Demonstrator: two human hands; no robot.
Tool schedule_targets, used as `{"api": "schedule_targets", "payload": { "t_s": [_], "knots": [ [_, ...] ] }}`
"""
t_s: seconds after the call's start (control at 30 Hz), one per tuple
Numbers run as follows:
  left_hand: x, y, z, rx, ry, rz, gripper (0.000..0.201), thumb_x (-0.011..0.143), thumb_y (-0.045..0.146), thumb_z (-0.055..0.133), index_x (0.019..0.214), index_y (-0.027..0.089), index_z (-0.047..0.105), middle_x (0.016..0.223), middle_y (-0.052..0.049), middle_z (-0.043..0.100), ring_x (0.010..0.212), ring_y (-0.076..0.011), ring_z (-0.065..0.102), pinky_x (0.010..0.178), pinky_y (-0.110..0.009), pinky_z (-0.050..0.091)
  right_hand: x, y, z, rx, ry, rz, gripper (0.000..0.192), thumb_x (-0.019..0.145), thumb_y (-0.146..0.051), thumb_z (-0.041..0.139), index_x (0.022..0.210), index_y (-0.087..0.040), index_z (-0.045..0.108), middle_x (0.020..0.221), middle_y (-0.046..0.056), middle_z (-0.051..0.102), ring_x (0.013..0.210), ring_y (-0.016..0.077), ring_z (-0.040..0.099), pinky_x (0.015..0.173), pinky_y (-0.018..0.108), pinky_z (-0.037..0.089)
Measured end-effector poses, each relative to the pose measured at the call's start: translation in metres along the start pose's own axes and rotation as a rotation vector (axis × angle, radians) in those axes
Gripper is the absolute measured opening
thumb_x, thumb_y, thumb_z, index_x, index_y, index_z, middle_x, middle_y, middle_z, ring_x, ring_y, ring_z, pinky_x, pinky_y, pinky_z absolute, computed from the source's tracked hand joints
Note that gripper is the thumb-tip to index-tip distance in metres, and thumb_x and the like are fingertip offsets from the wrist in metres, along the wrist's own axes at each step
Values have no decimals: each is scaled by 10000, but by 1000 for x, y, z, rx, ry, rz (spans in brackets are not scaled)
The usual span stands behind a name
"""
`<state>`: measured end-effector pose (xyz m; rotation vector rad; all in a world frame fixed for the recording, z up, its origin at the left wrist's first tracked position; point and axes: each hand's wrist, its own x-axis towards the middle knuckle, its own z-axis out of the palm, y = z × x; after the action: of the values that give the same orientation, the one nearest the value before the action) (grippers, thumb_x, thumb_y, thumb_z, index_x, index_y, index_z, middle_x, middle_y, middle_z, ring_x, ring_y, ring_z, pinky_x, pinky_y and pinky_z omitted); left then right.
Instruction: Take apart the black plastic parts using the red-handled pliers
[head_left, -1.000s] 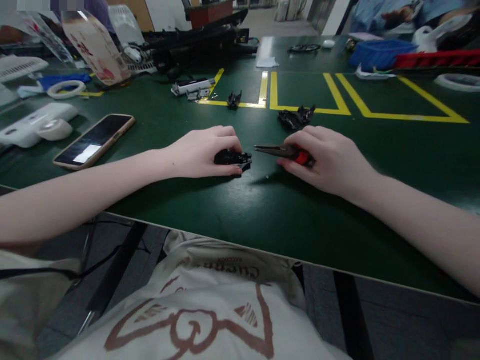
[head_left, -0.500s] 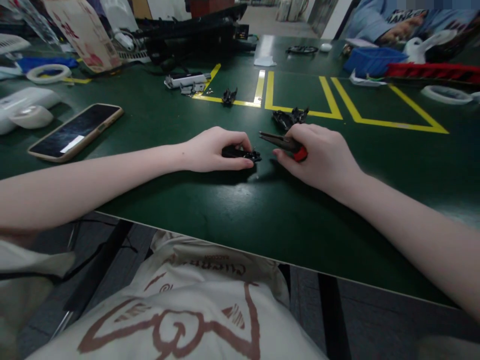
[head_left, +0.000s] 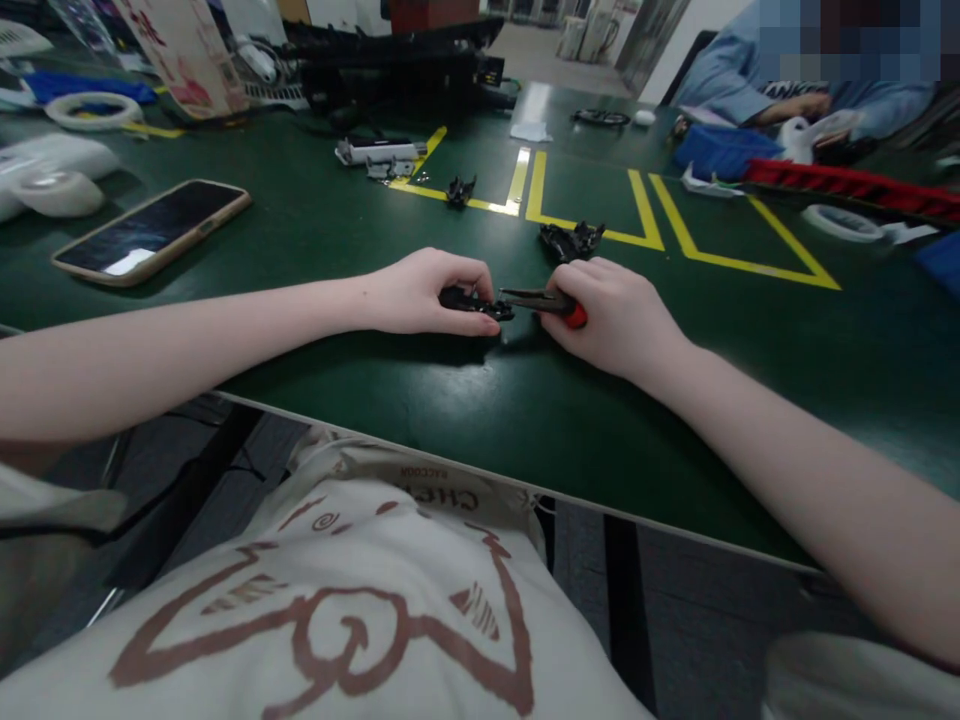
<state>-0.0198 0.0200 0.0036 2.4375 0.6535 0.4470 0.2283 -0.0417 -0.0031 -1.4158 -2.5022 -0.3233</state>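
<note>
My left hand [head_left: 431, 290] is closed around a small black plastic part [head_left: 474, 302], holding it low over the green table [head_left: 420, 410] between thumb and fingers. In my right hand [head_left: 611, 310] is a pair of needle-nose pliers [head_left: 536, 299] with red handles. The jaws point left and their tips are at the right end of the black part; whether they grip it I cannot tell. Just beyond my right hand lies a broken-looking black plastic piece [head_left: 570, 240]. A smaller black piece [head_left: 460, 190] rests farther off, by the yellow tape.
A phone [head_left: 154, 230] lies at left, near white rolls [head_left: 56, 190]. Silver-white parts [head_left: 381, 152] sit behind my left hand, with large black parts [head_left: 397, 75] beyond. Yellow tape outlines [head_left: 742, 268] mark the table. A blue bin [head_left: 720, 150], red strip [head_left: 855, 188] and a person's sleeve [head_left: 724, 70] are at right.
My right hand has moved left with the pliers, bringing their tips to the black part. My left hand keeps its hold. The camera view has shifted slightly.
</note>
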Motion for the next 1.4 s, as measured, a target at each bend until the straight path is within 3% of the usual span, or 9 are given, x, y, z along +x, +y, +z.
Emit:
{"api": "schedule_targets", "payload": {
  "t_s": [0.4, 0.63, 1.1, 1.4],
  "knots": [
    [1, 2, 0, 44, -27, 47, 403, 806, 523, 672, 958, 149, 679, 772, 15, 649, 673, -113, 538, 633, -245, 327, 2, -1, -1, -73, -18, -38, 71, 856, -260, 521, 870, -202, 560, 844, 106, 643, 816, 268, 577, 721, 375, 402],
    [1, -2, 0, 85, -39, 98, 419, 811, 537, 672, 957, 144, 661, 752, 18, 627, 646, -108, 523, 607, -237, 315, 2, -1, 1, -137, 27, -41, 104, 863, -282, 511, 877, -196, 568, 859, 112, 668, 863, 287, 605, 818, 411, 427],
    [0, -4, 1, 88, -46, 129, 447, 822, 558, 660, 1017, 155, 642, 787, 10, 649, 661, -121, 546, 609, -235, 320, 6, -2, -3, -150, 0, -98, 112, 854, -285, 514, 786, -212, 564, 750, 82, 641, 778, 259, 593, 902, 432, 423],
    [0, -3, 0, 79, -48, 126, 451, 859, 554, 611, 1045, 148, 665, 809, -9, 676, 658, -122, 542, 616, -240, 323, 3, -8, -7, -143, -46, -7, 71, 856, -245, 523, 848, -205, 581, 817, 114, 657, 805, 272, 584, 688, 369, 419]
  ]
}}
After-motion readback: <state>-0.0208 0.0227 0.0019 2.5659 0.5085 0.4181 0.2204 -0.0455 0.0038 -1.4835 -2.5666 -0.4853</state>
